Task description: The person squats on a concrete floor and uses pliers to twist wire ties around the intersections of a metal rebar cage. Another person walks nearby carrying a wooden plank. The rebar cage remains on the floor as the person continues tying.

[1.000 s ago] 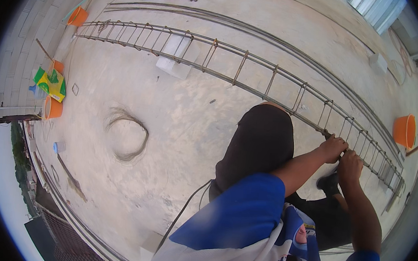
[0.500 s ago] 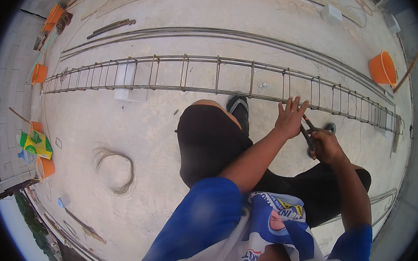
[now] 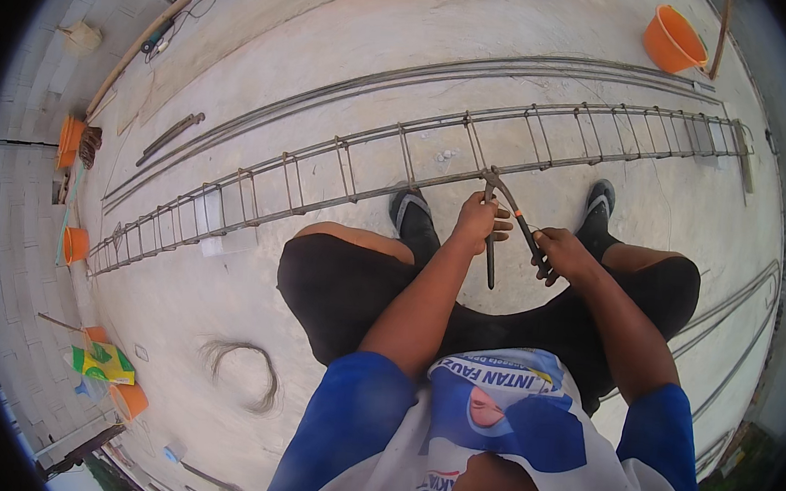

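A long rebar cage (image 3: 369, 194), made of parallel bars tied with wire to cross stirrups, runs from left to right in front of me. Dark long-handled pincers (image 3: 514, 207) have their jaws at its near bar, beside a stirrup, with the handles spread apart. My left hand (image 3: 478, 223) is wrapped around the left handle just below the head, its fingertips showing on the right side. Lower down, my right hand (image 3: 562, 255) grips the other handle, which carries an orange band. Whether wire sits in the jaws is too small to tell.
Loose long bars (image 3: 350, 83) lie beyond the cage. A coil of thin wire (image 3: 258, 378) is on the concrete floor at left. Orange buckets stand far right (image 3: 675, 42) and along the left block wall (image 3: 129, 400). More bent bars (image 3: 729, 313) lie at right. My sandaled feet are near the cage.
The pincers have moved left to the near bar and their handles have spread. My left hand, earlier stretched out at the bar, now holds one handle. The view has turned and shifted.
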